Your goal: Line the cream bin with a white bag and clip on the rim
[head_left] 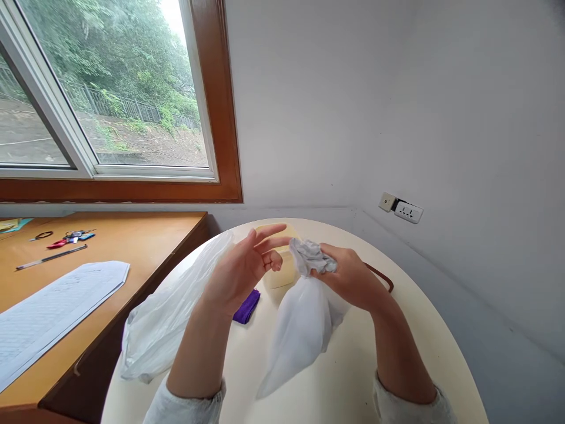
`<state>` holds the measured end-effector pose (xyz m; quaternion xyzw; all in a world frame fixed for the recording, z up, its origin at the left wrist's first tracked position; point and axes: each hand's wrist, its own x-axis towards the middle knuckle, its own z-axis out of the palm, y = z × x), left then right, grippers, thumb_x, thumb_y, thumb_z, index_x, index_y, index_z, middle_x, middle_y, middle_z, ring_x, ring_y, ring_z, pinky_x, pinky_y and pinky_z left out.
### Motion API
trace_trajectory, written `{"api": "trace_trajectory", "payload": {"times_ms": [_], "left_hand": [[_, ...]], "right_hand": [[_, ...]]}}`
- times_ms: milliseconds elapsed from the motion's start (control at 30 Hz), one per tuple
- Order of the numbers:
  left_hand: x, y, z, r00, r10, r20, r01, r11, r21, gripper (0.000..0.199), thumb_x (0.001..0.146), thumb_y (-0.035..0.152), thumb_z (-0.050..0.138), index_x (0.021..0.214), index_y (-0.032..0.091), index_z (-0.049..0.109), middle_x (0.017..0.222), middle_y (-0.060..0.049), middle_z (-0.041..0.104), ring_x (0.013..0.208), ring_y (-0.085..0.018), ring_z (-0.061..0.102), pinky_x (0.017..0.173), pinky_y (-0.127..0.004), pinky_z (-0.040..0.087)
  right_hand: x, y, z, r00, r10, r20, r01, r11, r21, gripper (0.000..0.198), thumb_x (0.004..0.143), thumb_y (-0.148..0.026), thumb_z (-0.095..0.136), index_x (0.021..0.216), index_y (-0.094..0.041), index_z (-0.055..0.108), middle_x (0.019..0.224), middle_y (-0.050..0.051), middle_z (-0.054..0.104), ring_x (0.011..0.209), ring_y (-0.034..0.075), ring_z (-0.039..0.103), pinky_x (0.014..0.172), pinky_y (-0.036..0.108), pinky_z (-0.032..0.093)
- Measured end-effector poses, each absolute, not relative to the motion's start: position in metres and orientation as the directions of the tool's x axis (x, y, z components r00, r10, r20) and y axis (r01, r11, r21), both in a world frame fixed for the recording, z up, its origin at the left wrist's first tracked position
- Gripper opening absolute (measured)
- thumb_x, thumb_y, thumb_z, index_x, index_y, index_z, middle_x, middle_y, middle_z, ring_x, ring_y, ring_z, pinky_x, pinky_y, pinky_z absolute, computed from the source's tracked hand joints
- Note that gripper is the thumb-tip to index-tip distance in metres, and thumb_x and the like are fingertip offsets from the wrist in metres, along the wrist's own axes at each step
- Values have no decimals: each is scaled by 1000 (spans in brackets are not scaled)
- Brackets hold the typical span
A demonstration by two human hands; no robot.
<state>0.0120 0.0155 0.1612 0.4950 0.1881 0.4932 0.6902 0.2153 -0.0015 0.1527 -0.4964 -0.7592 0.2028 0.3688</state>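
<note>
My right hand (353,274) grips the bunched upper part of a thin white cloth (300,324), whose lower end hangs in loose folds down to a point over the table. Just left of the bunch, my left hand (245,265) is open, its index and middle fingers stretched toward the cloth and the others curled. Nothing shows in it; whether a fingertip touches the cloth I cannot tell. Behind the hands stands a pale yellow container (282,274), partly hidden. A folded purple cloth (247,307) lies by my left wrist. A crumpled translucent plastic bag (163,324) spreads beyond my left forearm.
All this is on a round cream table (353,383). A brown curved strap or handle (383,277) shows behind my right wrist. At left, a wooden desk (145,235) bears papers (66,312), a pen (50,258) and keys (73,237). A wall socket (408,212) is at right.
</note>
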Motion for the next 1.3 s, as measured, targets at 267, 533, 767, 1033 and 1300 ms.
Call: {"api": "trace_trajectory", "payload": {"times_ms": [267, 533, 767, 1033, 1300], "left_hand": [[-7, 15, 168, 242, 949, 203, -610, -14, 792, 27, 85, 32, 50, 99, 14, 66, 93, -7, 62, 70, -13, 54, 71, -27, 46], [-21, 16, 170, 125, 972, 200, -602, -86, 794, 26, 82, 33, 53, 95, 16, 67, 107, -8, 61, 84, -17, 58, 76, -29, 48], [-31, 15, 170, 55, 973, 224, -633, -139, 762, 25, 80, 30, 54, 95, 16, 68, 100, -8, 63, 85, -17, 58, 74, -27, 49], [-39, 18, 169, -3, 972, 236, -700, -170, 693, 18, 78, 25, 56, 83, 14, 68, 83, -5, 62, 73, -14, 57, 70, -26, 48], [-45, 18, 169, -53, 962, 266, -731, -219, 646, 13, 76, 21, 56, 77, 13, 67, 72, -3, 57, 67, -12, 53, 66, -24, 46]], "right_hand": [[251, 27, 143, 428, 710, 559, 631, 209, -747, 30, 70, -38, 60, 92, -17, 64, 81, 8, 67, 72, 23, 59, 62, 32, 42], [278, 130, 142, 447, 661, 603, 790, 25, -613, 35, 77, -42, 47, 102, -20, 55, 99, 9, 64, 92, 25, 56, 74, 33, 40], [274, 177, 78, 368, 850, 377, 823, -109, -558, 39, 79, -35, 44, 112, -15, 50, 107, 15, 61, 99, 29, 56, 78, 36, 38], [278, 171, 33, 212, 970, 117, 892, -143, -428, 44, 69, -30, 57, 111, -19, 54, 108, 11, 60, 104, 29, 54, 89, 45, 32], [286, 115, 66, 223, 854, 470, 904, -1, -426, 58, 76, -31, 51, 131, -23, 33, 133, 12, 42, 123, 28, 37, 96, 47, 28]]}}
